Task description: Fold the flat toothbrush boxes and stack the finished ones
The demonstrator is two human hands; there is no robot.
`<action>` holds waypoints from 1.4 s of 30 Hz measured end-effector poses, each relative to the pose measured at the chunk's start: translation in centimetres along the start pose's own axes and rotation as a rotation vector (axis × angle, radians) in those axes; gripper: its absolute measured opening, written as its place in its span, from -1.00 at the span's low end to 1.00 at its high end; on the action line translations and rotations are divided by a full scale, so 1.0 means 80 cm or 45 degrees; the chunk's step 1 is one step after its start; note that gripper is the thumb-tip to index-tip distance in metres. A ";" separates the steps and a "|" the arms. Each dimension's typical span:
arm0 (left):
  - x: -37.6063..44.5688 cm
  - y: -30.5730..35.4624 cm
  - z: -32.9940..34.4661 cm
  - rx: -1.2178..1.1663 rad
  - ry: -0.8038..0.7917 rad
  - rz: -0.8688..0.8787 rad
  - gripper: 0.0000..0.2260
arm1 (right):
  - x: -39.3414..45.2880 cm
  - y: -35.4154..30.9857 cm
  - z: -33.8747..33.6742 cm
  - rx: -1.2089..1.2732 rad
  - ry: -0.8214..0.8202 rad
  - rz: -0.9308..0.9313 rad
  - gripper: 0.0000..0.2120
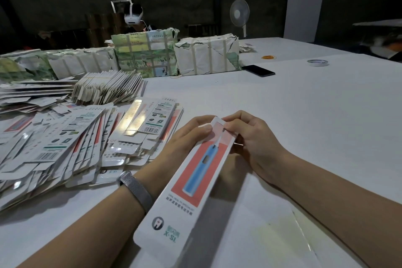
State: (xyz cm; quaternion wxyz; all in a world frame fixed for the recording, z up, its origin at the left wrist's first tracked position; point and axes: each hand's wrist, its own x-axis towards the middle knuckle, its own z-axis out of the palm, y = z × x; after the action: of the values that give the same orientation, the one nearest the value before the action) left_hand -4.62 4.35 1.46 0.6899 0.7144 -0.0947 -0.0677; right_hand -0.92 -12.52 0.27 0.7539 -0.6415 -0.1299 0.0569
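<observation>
- A long toothbrush box (191, 183) lies lengthwise between the two forearms, its near end toward the camera and its far end lifted into both hands; its printed face shows a blue toothbrush on a red panel.
- A metal mesh wristband (136, 189) circles the left wrist.
- The left hand (185, 137) grips the far end of the box from the left, its thumb pressed across the printed face and its fingers curled round the edge.
- The right hand (250, 137) pinches the same far end from the right, fingertips bent onto the top flap and the side of the box.
- The white table (304, 115) bears all of this.
- Left of the hands, a wide heap of flat boxes (71, 146) spreads over the table, overlapping, many showing barcodes and glossy flaps.
- Behind that heap, a fanned bundle of flat blanks (108, 88) stands on edge.
- Farther back, paper-wrapped, strapped bundles (174, 55) sit in a row across the table.
- A dark phone (258, 70) lies just right of the bundles; a tape roll (318, 62) and an orange ring (268, 57) lie well apart beyond it.
- At the far side, a person wearing a headset (133, 17) sits behind the bundles, and a standing fan (239, 15) is to their right.
</observation>
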 end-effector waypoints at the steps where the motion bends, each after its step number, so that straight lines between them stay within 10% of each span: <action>1: -0.001 0.001 0.000 -0.010 -0.010 -0.009 -0.64 | 0.000 -0.001 0.000 0.004 0.011 -0.005 -0.67; 42: -0.003 0.000 -0.001 0.226 -0.014 0.117 -0.75 | -0.004 0.000 -0.003 -0.024 -0.085 -0.097 -0.78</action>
State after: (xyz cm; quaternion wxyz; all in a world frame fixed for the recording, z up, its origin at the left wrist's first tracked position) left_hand -4.83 4.51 1.48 0.6258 0.7672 -0.1369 -0.0314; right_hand -1.20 -12.83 0.22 0.7447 -0.6409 -0.1799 0.0484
